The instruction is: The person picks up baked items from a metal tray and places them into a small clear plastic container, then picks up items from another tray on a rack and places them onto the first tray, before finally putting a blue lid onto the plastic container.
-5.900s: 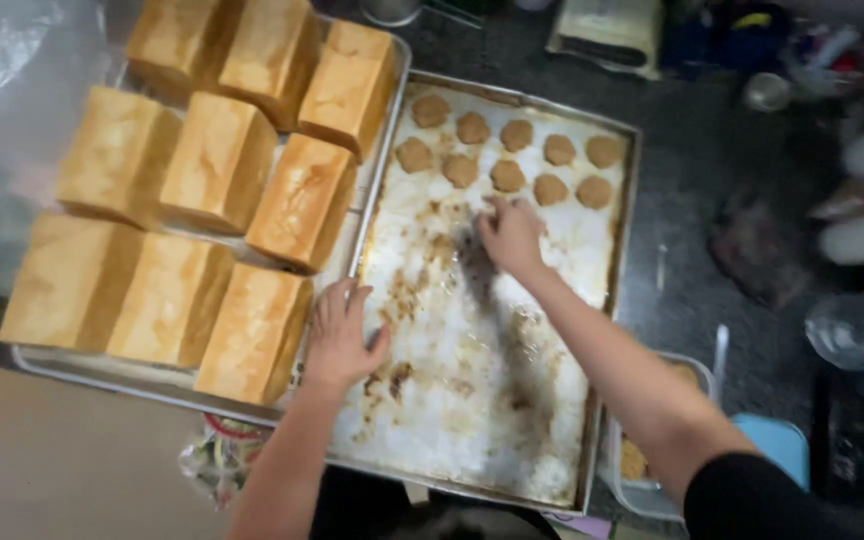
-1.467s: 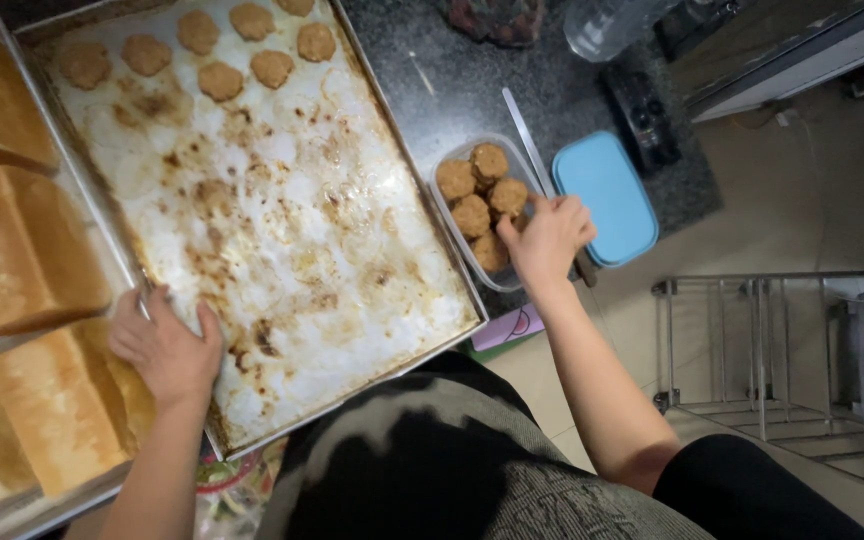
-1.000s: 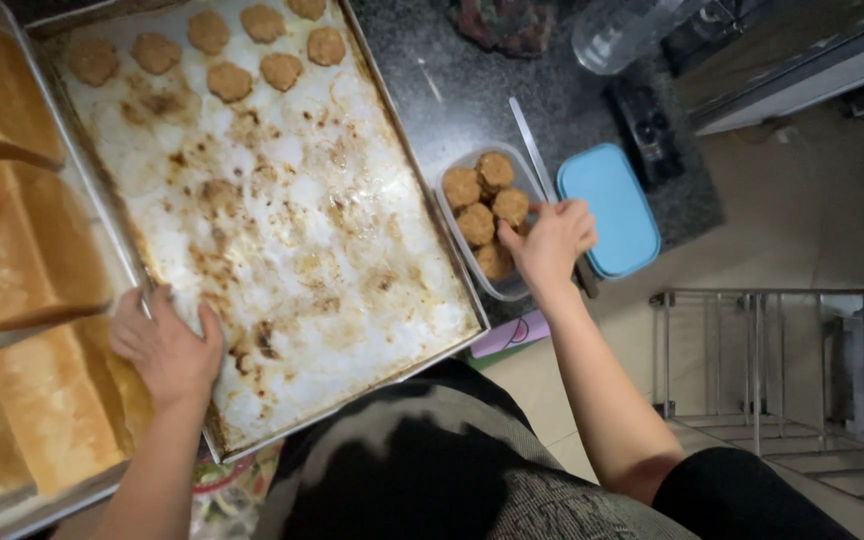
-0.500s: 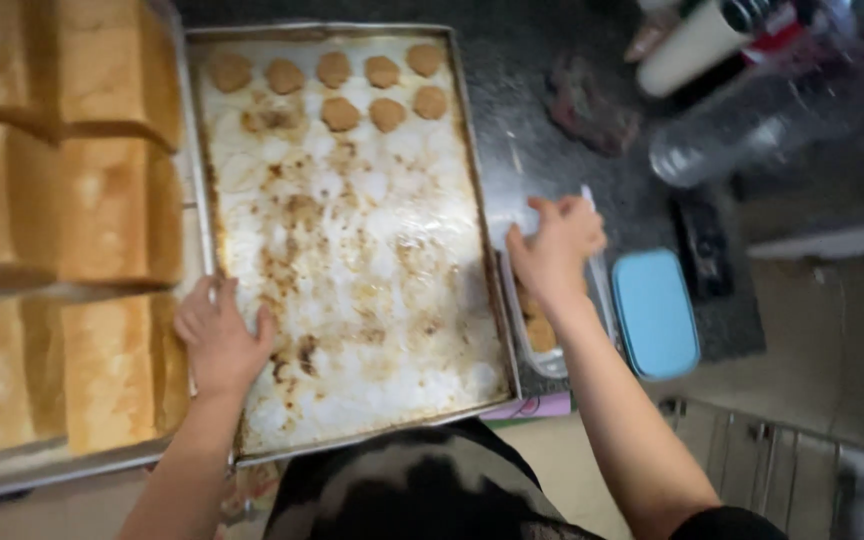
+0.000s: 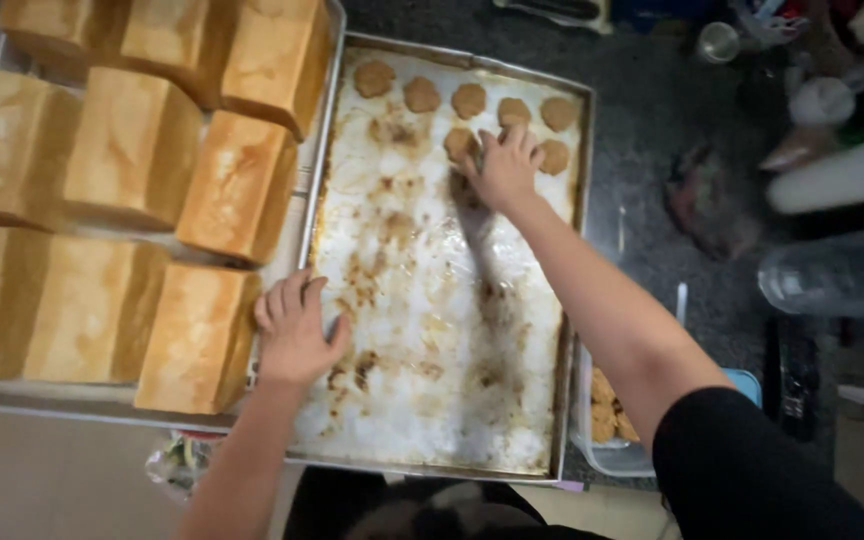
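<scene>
A: Cookies (image 5: 472,100), upper middle of the frame, two short rows at the far end of the lined baking tray (image 5: 572,300). Right hand (image 5: 504,170) lies over the second row, fingers spread and curled down on one; can't tell if it's gripped, the palm hides it.

B: Handling?

A: Likely light, dry, crumbly. Pinch by the rim, thumb against two fingers, lift straight. The paper liner looks greasy, so they may stick or slide.

B: Left hand (image 5: 294,335)?

A: Flat and open on the tray's left edge, lower centre.

B: Surroundings?

A: Bread loaves (image 5: 222,190) crowd the left side on a second tray. Clear container (image 5: 607,430) with more cookies sits lower right, partly under the forearm. Bottles and clutter at far right, well apart. Nothing blocks the cookies.
</scene>
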